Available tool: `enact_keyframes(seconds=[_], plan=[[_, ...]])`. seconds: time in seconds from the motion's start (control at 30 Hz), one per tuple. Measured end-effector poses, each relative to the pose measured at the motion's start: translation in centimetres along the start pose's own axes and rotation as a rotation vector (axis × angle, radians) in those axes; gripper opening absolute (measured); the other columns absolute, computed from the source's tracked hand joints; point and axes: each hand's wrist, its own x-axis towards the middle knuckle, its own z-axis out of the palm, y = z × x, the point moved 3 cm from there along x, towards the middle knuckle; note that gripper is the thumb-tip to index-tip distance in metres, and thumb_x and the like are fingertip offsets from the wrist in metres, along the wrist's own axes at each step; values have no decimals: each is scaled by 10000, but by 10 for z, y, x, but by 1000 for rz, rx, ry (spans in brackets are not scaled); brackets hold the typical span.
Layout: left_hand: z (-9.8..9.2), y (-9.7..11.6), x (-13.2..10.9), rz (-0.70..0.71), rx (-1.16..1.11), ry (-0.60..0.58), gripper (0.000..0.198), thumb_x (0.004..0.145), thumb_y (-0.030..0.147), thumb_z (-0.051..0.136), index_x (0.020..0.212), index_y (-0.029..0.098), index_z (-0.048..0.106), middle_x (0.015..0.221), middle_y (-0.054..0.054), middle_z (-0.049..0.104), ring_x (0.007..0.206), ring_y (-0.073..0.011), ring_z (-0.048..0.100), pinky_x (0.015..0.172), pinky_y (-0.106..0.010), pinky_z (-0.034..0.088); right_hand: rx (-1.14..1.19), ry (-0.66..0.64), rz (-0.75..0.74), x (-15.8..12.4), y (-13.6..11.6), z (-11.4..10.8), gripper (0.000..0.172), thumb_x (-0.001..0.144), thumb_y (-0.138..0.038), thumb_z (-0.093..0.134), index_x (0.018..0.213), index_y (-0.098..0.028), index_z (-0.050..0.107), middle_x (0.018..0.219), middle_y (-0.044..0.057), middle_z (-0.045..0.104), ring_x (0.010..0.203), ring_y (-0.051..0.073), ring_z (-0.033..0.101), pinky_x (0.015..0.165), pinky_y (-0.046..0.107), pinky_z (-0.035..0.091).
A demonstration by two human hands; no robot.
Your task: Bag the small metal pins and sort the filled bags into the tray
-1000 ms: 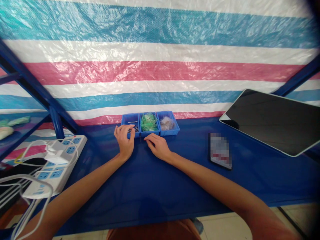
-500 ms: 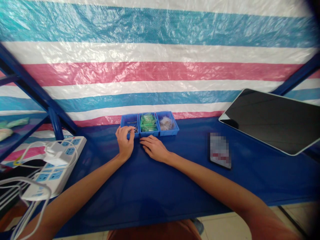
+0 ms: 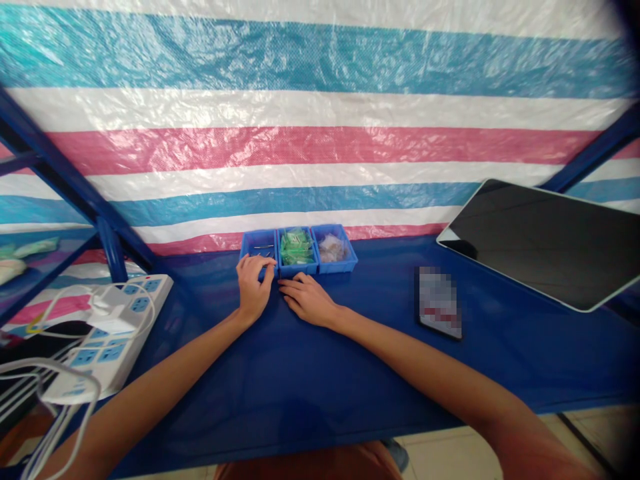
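Observation:
My left hand [image 3: 255,283] reaches over the front rim of the left blue bin [image 3: 260,237]. Its fingers are bent, with thumb and index finger close together; whatever they may hold is too small to make out. Thin metal pieces [image 3: 264,247] lie in that bin, partly hidden by the hand. My right hand [image 3: 307,299] rests palm down on the blue tabletop, fingers stretched out just in front of the middle bin. Green plastic packets [image 3: 297,247] fill the middle bin, and clear small bags [image 3: 332,248] lie in the right bin [image 3: 345,265].
A phone-like device [image 3: 439,303] with a blurred screen lies right of my forearm. Behind it, a large dark-screened panel [image 3: 550,240] leans at an angle. A white power strip [image 3: 120,347] with cables sits at left. Striped plastic sheeting [image 3: 320,147] hangs behind the table.
My left hand has drawn slightly back and right at the left bin, and its thumb and index finger have come closer together. My right hand has stayed nearly still.

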Motion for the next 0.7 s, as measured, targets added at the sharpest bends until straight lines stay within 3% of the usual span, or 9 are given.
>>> enact_keyframes(seconds=[0.17,0.37,0.7], plan=[[0,1,0,17,-10,-6,170,891,286,484,855,212,633,883,-6,679,923,-170,601,1039,-397,306,17,46,35,-1,2,-2,228,907,-179,448,998,-161,656,983,88,673,921,212,509,827,359,421],[-1,2,0,26,-22,-19,161,887,279,494,846,211,635,881,-9,681,908,-168,604,1036,-405,315,-68,80,91,-2,5,-1,223,905,-238,494,1063,-159,631,1005,98,627,919,217,507,817,354,418],[-1,2,0,38,-33,-39,156,881,277,497,836,219,634,875,-8,680,889,-168,614,1039,-412,323,-167,53,215,-2,13,5,148,916,-238,493,873,-169,617,881,81,592,863,203,526,789,320,421]])
